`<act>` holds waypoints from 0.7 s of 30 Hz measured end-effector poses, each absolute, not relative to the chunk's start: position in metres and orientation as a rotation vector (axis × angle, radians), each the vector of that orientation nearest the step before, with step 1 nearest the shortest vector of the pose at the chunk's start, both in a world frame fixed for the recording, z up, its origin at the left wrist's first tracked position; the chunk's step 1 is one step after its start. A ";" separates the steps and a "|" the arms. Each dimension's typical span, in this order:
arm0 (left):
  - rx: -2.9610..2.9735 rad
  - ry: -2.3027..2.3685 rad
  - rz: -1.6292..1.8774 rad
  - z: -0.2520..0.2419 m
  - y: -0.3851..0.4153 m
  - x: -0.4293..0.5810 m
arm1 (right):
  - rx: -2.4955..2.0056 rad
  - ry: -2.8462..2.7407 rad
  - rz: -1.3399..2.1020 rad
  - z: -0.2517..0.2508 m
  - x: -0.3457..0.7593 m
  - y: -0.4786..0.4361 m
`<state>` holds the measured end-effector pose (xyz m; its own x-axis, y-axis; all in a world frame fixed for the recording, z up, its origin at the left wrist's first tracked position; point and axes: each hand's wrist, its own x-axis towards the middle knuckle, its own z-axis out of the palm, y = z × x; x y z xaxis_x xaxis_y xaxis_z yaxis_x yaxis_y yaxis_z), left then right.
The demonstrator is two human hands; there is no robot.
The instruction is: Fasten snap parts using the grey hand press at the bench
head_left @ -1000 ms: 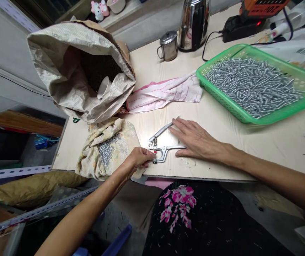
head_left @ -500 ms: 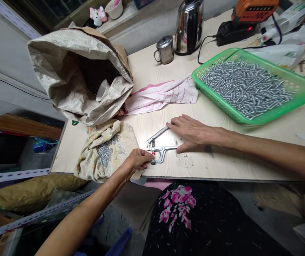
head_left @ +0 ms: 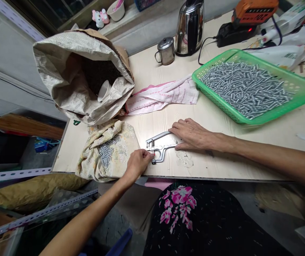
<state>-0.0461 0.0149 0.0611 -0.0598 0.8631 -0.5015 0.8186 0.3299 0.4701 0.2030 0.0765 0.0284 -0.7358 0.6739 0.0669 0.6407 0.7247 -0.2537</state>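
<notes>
Silver hand pliers (head_left: pixel 164 146) with a spring and a small red part lie on the pale table. My right hand (head_left: pixel 188 135) is wrapped round their two handles. At the jaw end my left hand (head_left: pixel 139 160) is closed in a pinch, and what its fingertips hold is too small to make out. Just left of it, a patterned yellowish cloth (head_left: pixel 88 165) carries a heap of small silver pieces (head_left: pixel 106 153). A green basket (head_left: pixel 221 103) full of short silver metal pieces (head_left: pixel 245 87) stands at the right.
An open woven sack (head_left: pixel 59 71) holds a white cup (head_left: pixel 104 91) at the back left. Behind the pliers lies a pink-and-white towel (head_left: pixel 165 96). Along the back stand a metal mug (head_left: pixel 166 51), a kettle (head_left: pixel 189 30) and an orange battery (head_left: pixel 253 11) on a charger.
The upper handle of the pliers has come down nearer the lower one, with my right hand's fingers closing in. My left hand stays at the jaws, its wrist slightly turned.
</notes>
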 end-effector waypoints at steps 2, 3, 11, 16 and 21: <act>1.912 1.835 0.190 0.061 0.011 -0.036 | -1.050 -2.752 0.332 0.028 0.203 0.074; 2.089 1.760 0.234 0.059 0.012 -0.030 | -1.046 -2.743 0.342 0.027 0.203 0.073; 2.529 1.204 0.062 0.037 0.053 -0.002 | -1.201 -2.695 0.440 0.030 0.209 0.066; 2.579 1.220 -0.090 0.045 0.061 0.007 | -1.184 -2.691 0.435 0.033 0.213 0.065; 2.556 1.219 -0.081 0.044 0.063 0.012 | -1.127 -2.659 0.485 0.025 0.210 0.069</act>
<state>0.0117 0.0628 0.0440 0.6367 0.7496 -0.1810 0.7670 -0.5912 0.2495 0.2102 0.0694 0.0255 -0.6847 0.7258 0.0662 0.6558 0.6532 -0.3785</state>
